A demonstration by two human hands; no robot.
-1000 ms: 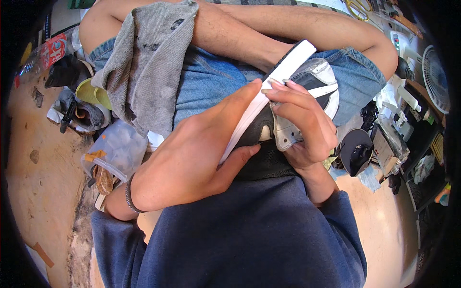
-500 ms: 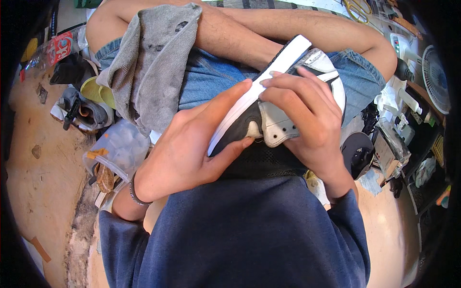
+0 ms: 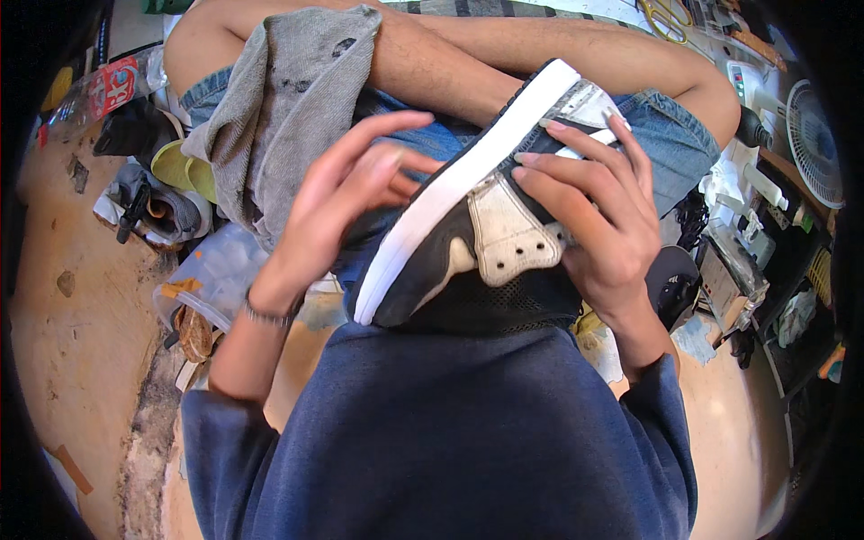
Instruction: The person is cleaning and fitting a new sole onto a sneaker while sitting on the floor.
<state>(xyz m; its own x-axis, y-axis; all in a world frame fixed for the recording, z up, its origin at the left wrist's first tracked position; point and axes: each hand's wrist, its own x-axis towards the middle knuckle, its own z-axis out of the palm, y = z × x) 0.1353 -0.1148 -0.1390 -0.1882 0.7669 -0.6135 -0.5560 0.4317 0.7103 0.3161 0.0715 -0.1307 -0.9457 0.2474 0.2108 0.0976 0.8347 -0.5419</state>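
A black and off-white sneaker (image 3: 432,243) with a thick white sole lies tilted on its side above my lap, its side panel facing up. My right hand (image 3: 603,207) grips it from the right, fingers spread over the upper near the laceless eyelets, thumb hidden beneath. Off the shoe's sole edge, my left hand (image 3: 360,193) hangs free with its fingers apart and slightly curled, a little blurred. It holds nothing that I can see. A grey cloth (image 3: 288,108) with dark stains drapes over my left thigh.
On the left stand a clear plastic tub (image 3: 220,274), a grey shoe (image 3: 162,207) and yellow-green slippers (image 3: 184,171). To the right are a dark cap (image 3: 675,279), a white fan (image 3: 814,144) and cluttered shelves. Yellow-handled scissors (image 3: 668,20) lie at the far right.
My left hand has let go of the sneaker's sole and drawn away to the left. The sneaker has shifted slightly toward me, still held by my right hand.
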